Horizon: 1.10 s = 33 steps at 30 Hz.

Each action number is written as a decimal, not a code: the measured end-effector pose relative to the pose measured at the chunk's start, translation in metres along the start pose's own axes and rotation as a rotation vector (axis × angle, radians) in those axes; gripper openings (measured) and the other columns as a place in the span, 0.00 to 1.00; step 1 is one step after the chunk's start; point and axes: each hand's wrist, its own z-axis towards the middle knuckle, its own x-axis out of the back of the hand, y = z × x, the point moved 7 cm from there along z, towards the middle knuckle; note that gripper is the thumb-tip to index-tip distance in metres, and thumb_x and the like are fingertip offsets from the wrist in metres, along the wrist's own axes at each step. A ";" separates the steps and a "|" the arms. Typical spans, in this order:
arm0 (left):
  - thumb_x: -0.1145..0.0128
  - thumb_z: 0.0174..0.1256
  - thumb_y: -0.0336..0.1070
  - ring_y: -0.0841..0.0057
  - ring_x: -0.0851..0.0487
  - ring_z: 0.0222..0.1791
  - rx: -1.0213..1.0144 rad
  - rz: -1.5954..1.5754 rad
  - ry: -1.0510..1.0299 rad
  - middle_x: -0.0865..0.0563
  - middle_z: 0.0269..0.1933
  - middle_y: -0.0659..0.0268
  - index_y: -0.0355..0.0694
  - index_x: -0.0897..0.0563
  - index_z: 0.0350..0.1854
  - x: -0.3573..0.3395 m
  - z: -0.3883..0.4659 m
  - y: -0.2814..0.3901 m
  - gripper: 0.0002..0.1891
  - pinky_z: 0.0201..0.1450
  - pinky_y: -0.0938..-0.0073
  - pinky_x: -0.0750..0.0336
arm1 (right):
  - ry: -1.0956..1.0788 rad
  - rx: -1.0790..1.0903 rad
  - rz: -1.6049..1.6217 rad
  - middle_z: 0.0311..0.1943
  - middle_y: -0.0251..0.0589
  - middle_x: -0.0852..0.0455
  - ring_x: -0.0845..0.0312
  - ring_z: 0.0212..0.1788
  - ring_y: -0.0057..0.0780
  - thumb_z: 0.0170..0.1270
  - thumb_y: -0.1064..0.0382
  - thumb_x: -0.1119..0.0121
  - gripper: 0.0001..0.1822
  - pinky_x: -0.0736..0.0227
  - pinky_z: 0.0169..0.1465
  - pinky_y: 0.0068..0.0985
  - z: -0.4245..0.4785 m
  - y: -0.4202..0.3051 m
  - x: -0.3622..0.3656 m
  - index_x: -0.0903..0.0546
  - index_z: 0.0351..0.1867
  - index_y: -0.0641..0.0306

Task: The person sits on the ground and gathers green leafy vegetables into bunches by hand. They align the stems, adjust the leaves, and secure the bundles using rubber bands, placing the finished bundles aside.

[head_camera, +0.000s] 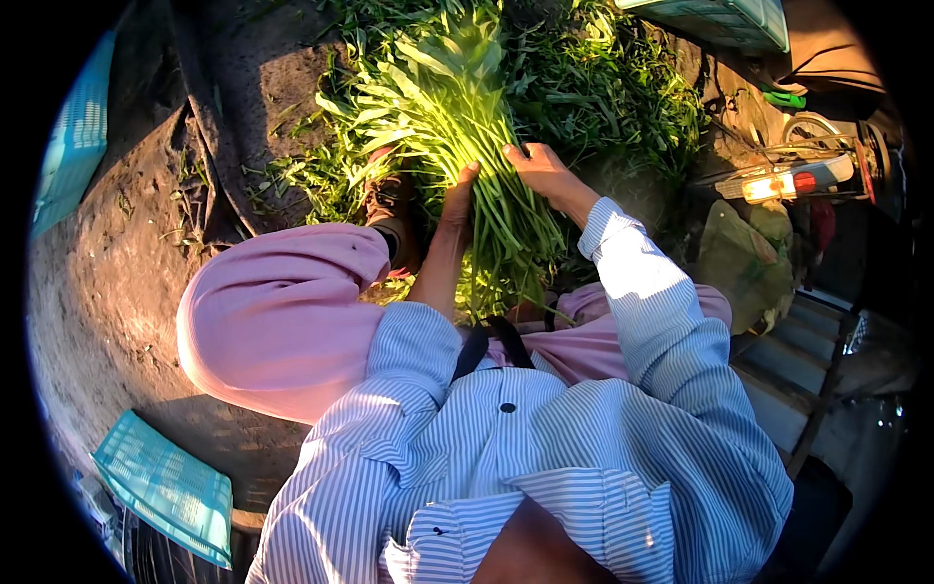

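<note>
A large bunch of leafy green vegetables with long pale stems [467, 124] lies between my two hands, its leaves pointing away from me and its cut stems towards my lap. My left hand [461, 193] grips the bunch from its left side, thumb on top of the stems and the other fingers hidden beneath. From the right side my right hand [540, 171] holds the same stems, its thumb on them and its fingertips partly hidden. Loose green leaves and trimmings [606, 95] are piled on the ground around and beyond the bunch.
Teal plastic crates stand at the far left [73, 139], the lower left [164, 485] and the top right [722, 22]. At the right are a bicycle or motorbike [795, 179], a greenish sack [744, 266] and a slatted frame [792, 343]. Dark cloth [208, 117] lies folded on the soil.
</note>
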 end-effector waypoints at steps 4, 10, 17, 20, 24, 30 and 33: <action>0.41 0.64 0.58 0.70 0.16 0.42 0.006 0.040 -0.031 0.15 0.46 0.62 0.46 0.25 0.54 0.007 0.006 -0.003 0.24 0.48 0.66 0.20 | -0.003 0.147 0.004 0.49 0.57 0.20 0.24 0.53 0.44 0.66 0.44 0.44 0.31 0.31 0.57 0.34 0.014 0.008 -0.008 0.26 0.51 0.76; 0.45 0.68 0.55 0.72 0.17 0.34 -0.006 -0.001 -0.026 0.15 0.37 0.65 0.40 0.21 0.49 -0.012 -0.012 0.012 0.22 0.42 0.71 0.21 | 0.107 0.287 -0.198 0.49 0.61 0.21 0.26 0.55 0.53 0.60 0.50 0.38 0.24 0.32 0.55 0.38 -0.006 -0.017 -0.011 0.25 0.45 0.71; 0.40 0.67 0.55 0.74 0.15 0.41 -0.025 0.035 -0.047 0.14 0.47 0.62 0.38 0.22 0.58 -0.022 -0.013 0.018 0.27 0.48 0.72 0.21 | -0.017 0.293 0.061 0.34 0.53 0.14 0.17 0.37 0.34 0.60 0.46 0.37 0.27 0.26 0.42 0.33 0.021 -0.003 -0.001 0.20 0.43 0.74; 0.38 0.66 0.51 0.73 0.15 0.39 -0.039 -0.053 -0.049 0.13 0.45 0.63 0.39 0.21 0.55 -0.017 -0.010 0.017 0.23 0.45 0.71 0.21 | -0.100 0.183 0.039 0.39 0.47 0.15 0.21 0.41 0.26 0.61 0.44 0.36 0.30 0.26 0.44 0.28 -0.008 -0.039 0.000 0.21 0.48 0.74; 0.39 0.66 0.53 0.73 0.16 0.32 0.035 0.031 -0.070 0.14 0.37 0.64 0.40 0.20 0.48 -0.008 0.004 0.001 0.20 0.39 0.71 0.19 | -0.076 0.421 -0.246 0.50 0.42 0.19 0.27 0.52 0.22 0.60 0.49 0.33 0.32 0.31 0.56 0.25 -0.002 -0.022 -0.018 0.26 0.56 0.75; 0.38 0.64 0.57 0.72 0.15 0.37 -0.039 0.007 -0.037 0.14 0.43 0.64 0.40 0.22 0.54 0.007 0.010 0.003 0.27 0.42 0.68 0.19 | -0.388 0.239 0.116 0.40 0.36 0.16 0.24 0.43 0.23 0.61 0.57 0.37 0.19 0.29 0.49 0.24 -0.014 -0.041 -0.005 0.20 0.47 0.70; 0.36 0.64 0.53 0.72 0.15 0.40 -0.010 -0.004 -0.081 0.14 0.46 0.64 0.41 0.22 0.56 0.000 0.008 0.003 0.25 0.45 0.68 0.19 | -0.206 0.203 0.267 0.36 0.41 0.15 0.21 0.40 0.29 0.61 0.56 0.39 0.18 0.28 0.46 0.28 -0.003 -0.013 0.007 0.19 0.43 0.71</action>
